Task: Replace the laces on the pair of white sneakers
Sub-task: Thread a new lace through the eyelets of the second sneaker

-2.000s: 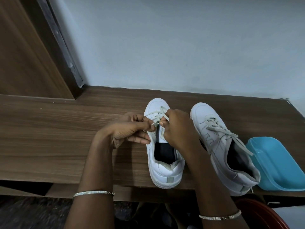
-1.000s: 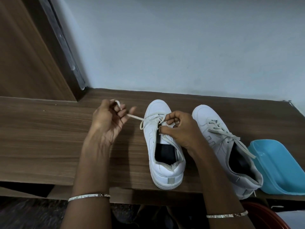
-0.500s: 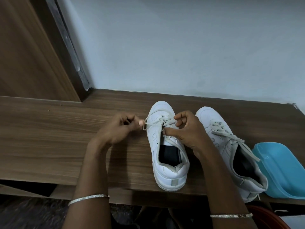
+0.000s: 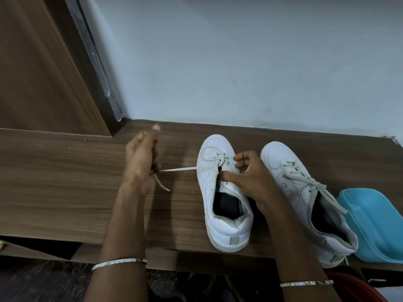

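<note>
Half a second ago the left hand (image 4: 141, 162) sat close against the toe end of the first sneaker (image 4: 224, 192), pinching the lace (image 4: 178, 169) right beside the eyelets. Now it has drawn away toward the counter's left side and back edge, and the lace runs taut from the hand to the sneaker's upper eyelets. The fingers are curled round the lace, though the hand is blurred. A short tail of lace hangs out below it over the counter (image 4: 54, 182).

The right hand (image 4: 250, 177) has kept its place on the first sneaker. The thumb presses on the eyelet row by the tongue and the forefinger is curled above it, so the hand grips the upper there. The sneaker itself has not shifted. It stands near the counter's front edge, heel at that edge and toe pointing toward the back wall.

There are two white sneakers. The second sneaker (image 4: 305, 192) stands just beside the first on the side of the counter's right end. It is fully laced, with loose ends trailing over its collar. One blue plastic tub (image 4: 377, 223) sits at the right end of the counter, touching or almost touching the second sneaker's heel. There are two hands and two thin bangles, one on the left wrist (image 4: 118, 263) and one on the right wrist (image 4: 306, 283).
</note>
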